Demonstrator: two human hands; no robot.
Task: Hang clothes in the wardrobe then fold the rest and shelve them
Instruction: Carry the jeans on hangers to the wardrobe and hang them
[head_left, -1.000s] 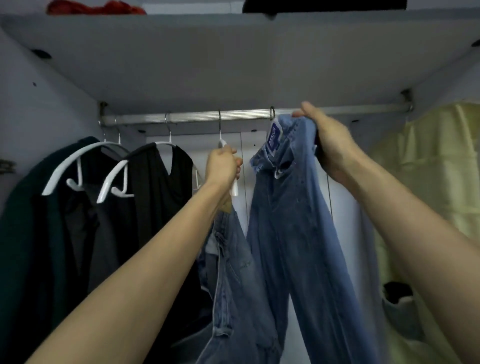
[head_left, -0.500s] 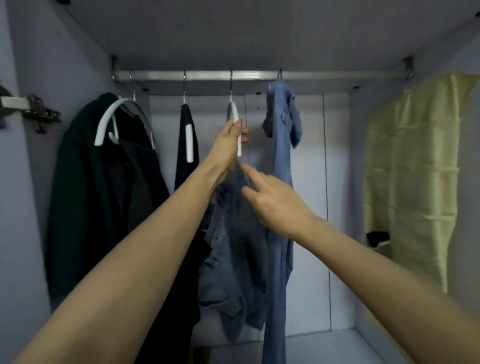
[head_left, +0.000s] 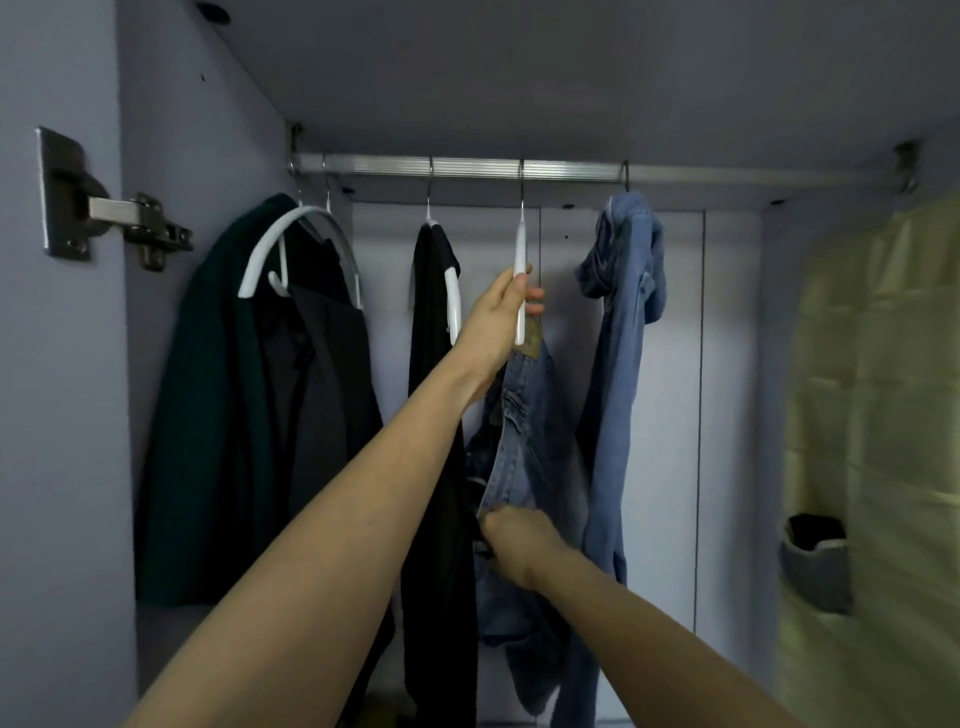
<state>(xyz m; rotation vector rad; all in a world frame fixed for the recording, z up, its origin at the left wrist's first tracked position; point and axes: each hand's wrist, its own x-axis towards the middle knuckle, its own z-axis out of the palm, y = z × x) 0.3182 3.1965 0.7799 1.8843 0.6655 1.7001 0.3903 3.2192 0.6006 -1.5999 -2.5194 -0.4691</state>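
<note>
A metal rail (head_left: 571, 169) runs across the top of the wardrobe. My left hand (head_left: 501, 317) grips a white hanger (head_left: 519, 270) that hangs from the rail and carries blue jeans (head_left: 524, 431). Lower down, my right hand (head_left: 514, 540) grips the edge of those jeans. A second pair of lighter blue jeans (head_left: 621, 322) hangs from the rail just to the right, touched by neither hand.
At the left hang a dark green coat (head_left: 208, 405), a dark jacket (head_left: 322, 395) and a black garment (head_left: 431, 364) on white hangers. A pale yellow hanging organiser (head_left: 878, 415) with a grey pocket fills the right side. A door hinge (head_left: 114, 208) sits on the left wall.
My right hand let go of the lighter jeans at the rail, came down and took hold of the jeans on the hanger. The view dropped lower; my left hand stayed on the hanger.
</note>
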